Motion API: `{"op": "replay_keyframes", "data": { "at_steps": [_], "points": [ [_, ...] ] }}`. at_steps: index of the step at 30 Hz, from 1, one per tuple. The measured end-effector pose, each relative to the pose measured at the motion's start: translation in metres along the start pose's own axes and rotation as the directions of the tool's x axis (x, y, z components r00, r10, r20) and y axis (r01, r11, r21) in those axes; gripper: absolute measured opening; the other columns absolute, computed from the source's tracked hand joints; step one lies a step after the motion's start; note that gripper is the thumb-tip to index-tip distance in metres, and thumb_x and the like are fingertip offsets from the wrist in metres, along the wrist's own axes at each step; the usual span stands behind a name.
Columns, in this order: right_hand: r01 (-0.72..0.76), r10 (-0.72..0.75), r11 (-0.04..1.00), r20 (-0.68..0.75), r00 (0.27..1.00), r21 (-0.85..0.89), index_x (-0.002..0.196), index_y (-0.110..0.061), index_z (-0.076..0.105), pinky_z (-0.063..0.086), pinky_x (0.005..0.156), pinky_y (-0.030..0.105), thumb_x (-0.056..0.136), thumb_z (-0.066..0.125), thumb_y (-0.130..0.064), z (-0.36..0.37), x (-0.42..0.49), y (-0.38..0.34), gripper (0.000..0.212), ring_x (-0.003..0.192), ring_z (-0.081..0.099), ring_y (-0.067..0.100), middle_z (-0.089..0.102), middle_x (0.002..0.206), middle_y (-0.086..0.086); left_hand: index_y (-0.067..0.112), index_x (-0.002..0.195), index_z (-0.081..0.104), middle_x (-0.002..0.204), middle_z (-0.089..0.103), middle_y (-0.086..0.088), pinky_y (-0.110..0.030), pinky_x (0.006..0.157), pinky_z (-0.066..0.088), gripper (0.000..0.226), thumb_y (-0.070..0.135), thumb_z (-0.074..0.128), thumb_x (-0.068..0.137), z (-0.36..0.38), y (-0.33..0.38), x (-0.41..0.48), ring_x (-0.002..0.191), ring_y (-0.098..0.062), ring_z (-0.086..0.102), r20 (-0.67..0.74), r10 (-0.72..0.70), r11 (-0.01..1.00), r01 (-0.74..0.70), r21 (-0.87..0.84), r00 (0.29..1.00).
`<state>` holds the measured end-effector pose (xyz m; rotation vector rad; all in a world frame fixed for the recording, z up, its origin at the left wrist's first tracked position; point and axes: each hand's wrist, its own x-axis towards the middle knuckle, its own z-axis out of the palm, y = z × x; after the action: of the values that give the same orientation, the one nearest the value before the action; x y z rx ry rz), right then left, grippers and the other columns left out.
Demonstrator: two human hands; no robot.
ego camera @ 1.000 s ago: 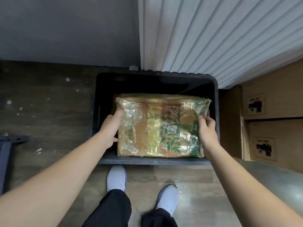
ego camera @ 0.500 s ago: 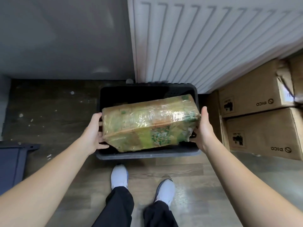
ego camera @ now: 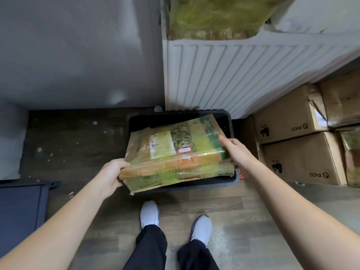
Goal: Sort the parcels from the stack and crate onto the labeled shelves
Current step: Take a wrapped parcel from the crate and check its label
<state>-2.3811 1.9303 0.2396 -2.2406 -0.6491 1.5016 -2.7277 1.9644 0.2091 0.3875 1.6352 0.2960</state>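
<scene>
Left hand (ego camera: 112, 173): gripping the parcel (ego camera: 175, 152) at its left corner.
Right hand (ego camera: 236, 152): fingers straight, seemingly bracing the right edge.
Lift: holding level, clearing the crate (ego camera: 228, 117).

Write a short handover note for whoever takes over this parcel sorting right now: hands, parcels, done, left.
Left grip: grips the wrapped parcel at its near left corner.
Right grip: straight fingers touch its right side.
Parcel: held tilted above the black crate; cardboard boxes stacked on the right.
Done: this parcel is out of the crate.
Left: shelve it by label; no shelf in view.
</scene>
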Motion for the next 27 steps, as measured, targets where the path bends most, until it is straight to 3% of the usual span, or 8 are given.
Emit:
{"op": "replay_keyframes", "data": {
  "at_steps": [3,6,8,11,16,20,22,27],
  "points": [
    [0.039,-0.038,0.999,0.009,0.999,-0.017,0.133,-0.02,0.051,0.05,0.096,0.045,0.094,0.056,-0.042,0.005,-0.01,-0.001,0.045,0.107,0.06,0.021,0.061,0.125,0.003,0.011,0.108,0.068,0.103,0.069,-0.011,-0.035,0.071,0.046,0.034,-0.002,0.043,0.089,-0.013,-0.004,-0.01,0.091,-0.027,0.058,0.05,-0.003,0.997,-0.001,0.078,0.999],
    [0.031,-0.027,0.998,0.087,0.996,-0.047,0.137,-0.023,0.045,0.052,0.081,0.038,0.094,0.054,-0.022,0.01,-0.017,-0.005,0.044,0.102,0.061,0.021,0.06,0.122,0.003,0.003,0.091,0.066,0.092,0.059,-0.017,-0.034,0.062,0.035,0.021,-0.003,0.046,0.084,-0.023,-0.008,-0.017,0.078,-0.029,0.047,0.036,-0.005,0.993,0.001,0.12,0.999],
    [0.037,-0.027,0.997,0.129,0.991,-0.073,0.141,-0.024,0.042,0.05,0.075,0.032,0.093,0.054,-0.014,0.014,-0.021,-0.006,0.051,0.1,0.062,0.019,0.06,0.118,0.001,0.002,0.093,0.067,0.091,0.067,-0.015,-0.037,0.066,0.042,0.01,0.008,0.059,0.089,-0.025,-0.007,-0.025,0.08,-0.028,0.06,-0.001,0.008,0.995,-0.008,0.097,1.0],
    [0.059,-0.049,0.995,0.129,0.99,-0.078,0.141,-0.021,0.041,0.049,0.076,0.031,0.093,0.053,-0.01,0.019,-0.031,-0.011,0.05,0.098,0.06,0.015,0.06,0.112,-0.001,0.005,0.102,0.069,0.092,0.076,-0.01,-0.043,0.07,0.056,0.037,0.032,0.08,0.078,-0.026,-0.007,-0.04,0.087,-0.028,0.072,-0.043,0.017,0.992,-0.011,0.126,0.999],
    [0.093,-0.069,0.977,0.128,0.989,-0.193,0.14,-0.016,0.036,0.047,0.082,0.035,0.092,0.051,-0.006,0.015,-0.057,-0.035,0.051,0.096,0.057,0.021,0.057,0.112,0.005,0.01,0.119,0.058,0.107,0.071,-0.009,-0.045,0.073,0.059,0.1,0.052,0.094,0.036,-0.039,-0.016,-0.074,0.09,-0.026,0.072,-0.138,0.025,0.997,-0.015,0.076,0.99],
    [0.215,-0.18,0.926,0.138,0.974,-0.31,0.131,-0.01,0.04,0.04,0.068,0.029,0.093,0.054,-0.005,0.019,-0.092,-0.068,0.041,0.086,0.053,0.014,0.055,0.102,0.001,0.025,0.124,0.037,0.108,0.061,0.002,-0.042,0.074,0.054,0.073,0.02,0.087,0.07,-0.042,-0.008,-0.133,0.093,-0.018,0.063,-0.218,0.059,0.996,-0.072,-0.051,0.974],
    [0.298,-0.256,0.888,0.162,0.953,-0.351,0.128,-0.009,0.042,0.037,0.069,0.028,0.09,0.056,-0.002,0.026,-0.112,-0.089,0.04,0.087,0.05,0.015,0.053,0.101,0.0,0.026,0.133,0.037,0.114,0.06,0.002,-0.041,0.077,0.052,0.074,0.011,0.082,0.076,-0.05,-0.008,-0.156,0.098,-0.019,0.062,-0.227,0.061,0.993,-0.082,-0.083,0.972],
    [0.495,-0.451,0.773,0.206,0.868,-0.396,0.122,-0.012,0.042,0.037,0.069,0.029,0.086,0.061,-0.013,0.041,-0.173,-0.146,0.041,0.093,0.053,0.021,0.052,0.103,-0.001,0.019,0.127,0.041,0.119,0.061,-0.005,-0.041,0.077,0.054,0.071,0.022,0.085,0.071,-0.076,-0.007,-0.229,0.103,-0.024,0.063,-0.371,0.085,0.971,-0.16,-0.176,0.925]
  ]
}}
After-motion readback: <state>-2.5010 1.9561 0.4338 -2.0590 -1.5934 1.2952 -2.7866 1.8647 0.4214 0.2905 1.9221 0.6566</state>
